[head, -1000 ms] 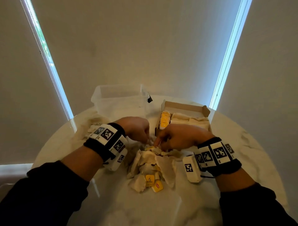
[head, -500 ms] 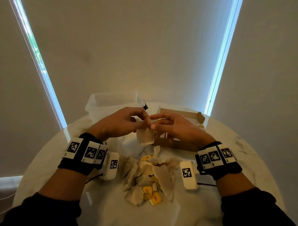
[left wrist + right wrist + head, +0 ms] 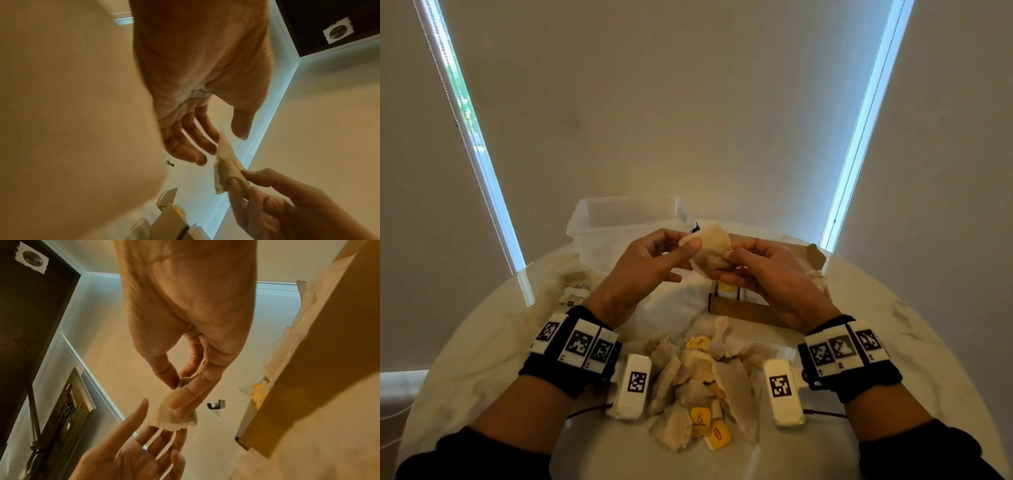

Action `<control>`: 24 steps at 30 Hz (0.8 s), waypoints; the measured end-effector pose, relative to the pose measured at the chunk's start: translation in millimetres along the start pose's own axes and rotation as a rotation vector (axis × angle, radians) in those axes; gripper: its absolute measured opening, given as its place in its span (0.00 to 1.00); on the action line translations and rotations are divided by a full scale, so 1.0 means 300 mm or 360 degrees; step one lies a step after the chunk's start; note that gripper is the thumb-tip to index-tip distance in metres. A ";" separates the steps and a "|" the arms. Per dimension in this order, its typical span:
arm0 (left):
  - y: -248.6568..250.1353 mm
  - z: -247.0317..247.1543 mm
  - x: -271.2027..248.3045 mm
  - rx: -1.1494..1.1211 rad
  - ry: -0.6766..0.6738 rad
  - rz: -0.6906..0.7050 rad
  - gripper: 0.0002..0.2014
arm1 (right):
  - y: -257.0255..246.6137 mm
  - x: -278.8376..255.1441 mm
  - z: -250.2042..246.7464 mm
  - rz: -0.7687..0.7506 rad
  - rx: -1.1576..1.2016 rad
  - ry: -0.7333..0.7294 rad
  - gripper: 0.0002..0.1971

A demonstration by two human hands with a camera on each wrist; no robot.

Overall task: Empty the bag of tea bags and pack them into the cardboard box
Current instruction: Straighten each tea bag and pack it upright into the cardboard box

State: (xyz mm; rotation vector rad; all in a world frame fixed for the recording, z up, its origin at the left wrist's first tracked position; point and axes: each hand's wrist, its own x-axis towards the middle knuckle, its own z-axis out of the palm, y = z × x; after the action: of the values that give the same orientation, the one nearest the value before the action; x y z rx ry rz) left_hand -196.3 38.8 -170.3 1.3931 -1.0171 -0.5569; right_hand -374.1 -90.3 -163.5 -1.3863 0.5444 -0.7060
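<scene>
**One tea bag raised between my hands**

From the head camera, my right hand (image 3: 767,274) pinches a soft, crumpled paper tea bag (image 3: 709,254) above the near edge of the brown cardboard box (image 3: 748,311). My left hand (image 3: 645,265) touches its left corner with the thumb, fingers loosely bent. Nearer me, a heap of limp tea bags (image 3: 702,380) with yellow tags lies on the round, pale marbled worktop (image 3: 482,359). A clear plastic tub (image 3: 599,222) stands at the far left, with a crumpled cloth bag (image 3: 571,277) beside it.

From the left wrist, my left hand (image 3: 197,104) is nearly flat, fingers straight against the tea bag (image 3: 226,164), thumb apart.

From the right wrist, my right hand (image 3: 185,344) nips the tea bag (image 3: 170,417) between thumb and fingers. The box's stiff wall (image 3: 320,369) rises at right.
</scene>
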 end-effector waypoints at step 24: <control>-0.021 0.049 0.004 -0.0213 0.0266 0.0161 0.12 | -0.004 -0.001 -0.038 -0.0327 -0.0411 0.0024 0.09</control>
State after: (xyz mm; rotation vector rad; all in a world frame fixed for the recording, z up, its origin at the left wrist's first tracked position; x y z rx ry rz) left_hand -206.7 29.1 -177.8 1.2411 -0.8943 -0.4186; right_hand -382.5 -97.9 -163.7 -1.6964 0.5225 -0.8332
